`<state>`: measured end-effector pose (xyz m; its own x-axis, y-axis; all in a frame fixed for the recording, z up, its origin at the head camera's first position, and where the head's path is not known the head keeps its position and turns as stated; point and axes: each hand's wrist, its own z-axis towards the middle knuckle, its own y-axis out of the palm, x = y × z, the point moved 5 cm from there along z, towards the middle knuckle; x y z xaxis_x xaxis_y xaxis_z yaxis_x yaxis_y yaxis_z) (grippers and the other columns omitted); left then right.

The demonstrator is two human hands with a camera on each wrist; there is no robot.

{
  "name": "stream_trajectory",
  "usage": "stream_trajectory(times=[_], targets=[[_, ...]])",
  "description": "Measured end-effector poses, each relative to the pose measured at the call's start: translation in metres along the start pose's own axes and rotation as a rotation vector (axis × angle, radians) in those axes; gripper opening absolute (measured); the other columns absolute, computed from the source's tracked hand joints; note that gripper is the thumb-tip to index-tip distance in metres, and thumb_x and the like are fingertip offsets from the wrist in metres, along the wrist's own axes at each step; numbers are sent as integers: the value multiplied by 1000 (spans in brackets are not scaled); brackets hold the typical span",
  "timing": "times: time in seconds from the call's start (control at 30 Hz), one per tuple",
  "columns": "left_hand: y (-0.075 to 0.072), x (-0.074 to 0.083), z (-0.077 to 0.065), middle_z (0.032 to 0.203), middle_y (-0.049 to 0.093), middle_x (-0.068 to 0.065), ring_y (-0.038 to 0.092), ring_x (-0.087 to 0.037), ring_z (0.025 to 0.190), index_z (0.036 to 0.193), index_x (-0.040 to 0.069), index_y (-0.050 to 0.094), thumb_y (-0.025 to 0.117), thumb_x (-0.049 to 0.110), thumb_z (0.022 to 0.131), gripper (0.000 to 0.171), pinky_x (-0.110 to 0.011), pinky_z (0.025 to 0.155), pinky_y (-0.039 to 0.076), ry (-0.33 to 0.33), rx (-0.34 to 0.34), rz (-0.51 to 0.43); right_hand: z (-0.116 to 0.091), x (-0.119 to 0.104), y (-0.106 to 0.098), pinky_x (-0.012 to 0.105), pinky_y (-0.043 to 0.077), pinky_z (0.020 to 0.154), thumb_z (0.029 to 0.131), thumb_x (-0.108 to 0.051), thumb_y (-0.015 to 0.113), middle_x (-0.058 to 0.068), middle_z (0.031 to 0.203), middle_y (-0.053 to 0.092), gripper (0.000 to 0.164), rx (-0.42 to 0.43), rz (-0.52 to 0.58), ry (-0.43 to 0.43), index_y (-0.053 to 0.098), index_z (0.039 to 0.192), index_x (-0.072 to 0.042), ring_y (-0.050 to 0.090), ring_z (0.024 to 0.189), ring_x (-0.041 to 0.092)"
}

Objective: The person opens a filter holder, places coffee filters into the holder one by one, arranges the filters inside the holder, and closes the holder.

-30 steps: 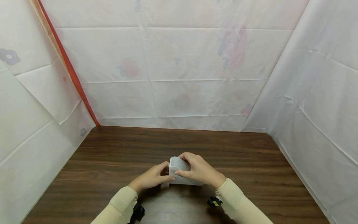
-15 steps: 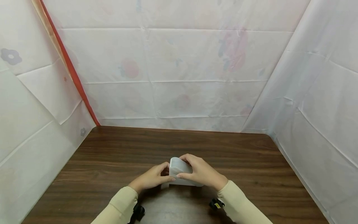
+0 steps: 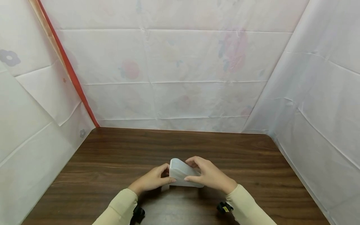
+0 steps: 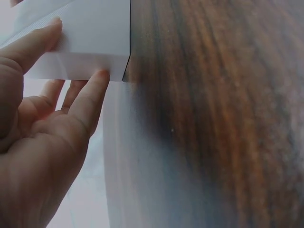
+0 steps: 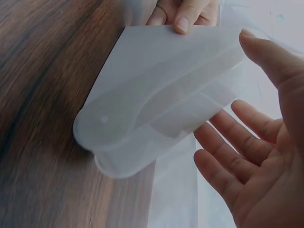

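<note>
A white wedge-shaped case with a translucent rounded cover stands on the table near the middle, its tall end to the left. My left hand holds that end, thumb on the front face and fingers around the end wall. In the left wrist view, the left thumb and a fingertip press the white case. My right hand is spread around the sloping side. The right wrist view shows the cover sticking out past the body's narrow rounded end, with the right thumb tip at the edge and the other fingers loosely bent alongside.
The dark wood-grain table has white patterned sheeting behind it and on both sides. A red strip runs down the back left corner. A black wrist device hangs below the right sleeve.
My right hand has slid a little to the right along the case and its fingers have loosened, leaving more of the cover in sight. The left hand keeps its hold.
</note>
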<state>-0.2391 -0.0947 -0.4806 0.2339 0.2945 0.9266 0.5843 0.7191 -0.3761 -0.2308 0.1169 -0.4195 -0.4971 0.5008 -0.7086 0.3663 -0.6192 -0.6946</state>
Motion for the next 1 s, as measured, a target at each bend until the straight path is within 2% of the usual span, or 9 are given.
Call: stream_trajectory(times=[0.23,0.53,0.67,0.83,1.0], targets=[[0,-3,0,120,65,-3,62,-21,113,126,7,54,71,26,96,39,-31,92,52,8,14,1,-9,9,-4,39,49,97,87,-50,75,0,127,60,70,7,-19,28,54,136,-6,59,116,16],[2,-7,-3,126,62,-6,60,-25,120,133,6,53,74,24,94,47,-33,97,49,15,46,-28,-16,20,-5,43,52,93,87,-49,76,4,126,62,67,17,-12,34,55,134,-5,60,115,20],[-3,-5,-6,128,61,-5,58,-26,121,135,7,53,75,24,94,49,-38,100,47,24,69,-23,-18,24,-7,42,51,94,87,-49,76,0,125,63,66,29,-35,31,56,134,-6,61,113,18],[-11,-2,-10,133,58,-6,54,-26,126,139,9,53,76,23,93,53,-42,105,43,35,85,-18,-21,28,-10,43,51,94,88,-49,75,3,126,63,65,37,-35,41,55,135,-8,60,114,19],[-19,-2,-16,141,53,-10,50,-30,131,143,8,50,74,27,94,57,-45,106,42,24,119,41,-24,31,-13,46,49,95,89,-49,73,5,128,62,60,38,-29,55,55,134,-14,59,115,20]])
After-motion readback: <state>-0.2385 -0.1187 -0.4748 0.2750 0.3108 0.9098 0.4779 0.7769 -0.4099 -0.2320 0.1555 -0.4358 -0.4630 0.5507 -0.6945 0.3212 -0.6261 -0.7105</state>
